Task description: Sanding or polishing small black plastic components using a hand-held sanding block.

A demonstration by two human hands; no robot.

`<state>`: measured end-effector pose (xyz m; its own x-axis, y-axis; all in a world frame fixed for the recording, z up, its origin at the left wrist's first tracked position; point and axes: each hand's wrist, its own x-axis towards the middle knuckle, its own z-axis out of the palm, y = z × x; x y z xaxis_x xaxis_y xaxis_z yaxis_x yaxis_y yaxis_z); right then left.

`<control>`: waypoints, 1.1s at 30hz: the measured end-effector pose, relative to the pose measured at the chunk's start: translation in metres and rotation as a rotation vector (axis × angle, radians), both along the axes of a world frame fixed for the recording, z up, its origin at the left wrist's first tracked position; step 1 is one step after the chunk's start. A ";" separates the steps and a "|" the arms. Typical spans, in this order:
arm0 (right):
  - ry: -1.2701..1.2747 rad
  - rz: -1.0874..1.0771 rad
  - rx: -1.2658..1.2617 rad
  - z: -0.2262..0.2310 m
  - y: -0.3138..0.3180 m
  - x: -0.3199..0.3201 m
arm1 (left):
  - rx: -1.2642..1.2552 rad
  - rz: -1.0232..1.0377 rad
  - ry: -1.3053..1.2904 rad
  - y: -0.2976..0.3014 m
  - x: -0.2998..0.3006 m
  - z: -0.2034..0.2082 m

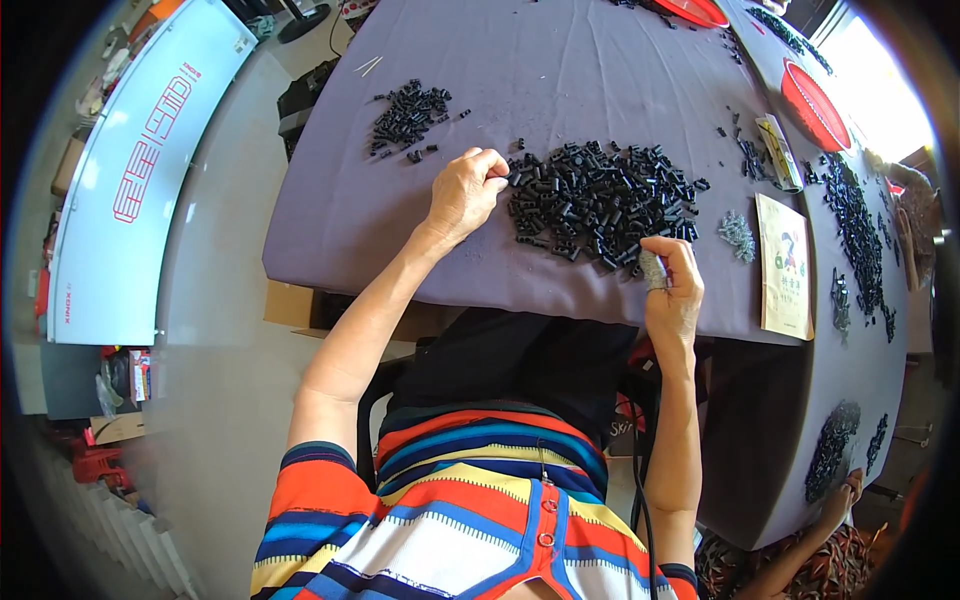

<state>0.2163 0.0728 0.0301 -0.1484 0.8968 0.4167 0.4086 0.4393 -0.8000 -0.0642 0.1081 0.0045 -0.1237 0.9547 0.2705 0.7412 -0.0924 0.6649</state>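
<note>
A wide heap of small black tubular parts [600, 200] lies on the grey cloth before me. My left hand [468, 192] is closed in a pinch at the heap's left edge, with a small black part at its fingertips. At the heap's lower right, my right hand [673, 285] is closed, its fingers curled over a speckled grey bundle [653, 270]. Whether that bundle is held or wrapped around the thumb I cannot tell. Just right of this hand is a little pile of small grey pieces [737, 236]. A looser group of black parts [410, 115] lies to the far left.
A tan printed packet [783, 268] lies at the cloth's right side, below a narrow box [779, 152]. Red baskets [815, 105] and more black parts [858, 230] are on the adjoining table. Another person's hand [848, 490] works at lower right. Thin sticks [370, 66] lie far left.
</note>
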 end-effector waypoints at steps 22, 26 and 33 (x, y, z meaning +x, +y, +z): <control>0.081 0.243 -0.046 0.019 -0.030 -0.033 | -0.106 -0.221 -0.702 -0.075 0.068 0.030; 0.163 0.221 -0.072 0.014 -0.030 -0.038 | -0.160 -0.239 -1.103 -0.079 0.082 0.026; 0.109 0.215 0.000 0.014 -0.032 -0.039 | -0.316 -0.184 -1.497 -0.082 0.085 0.018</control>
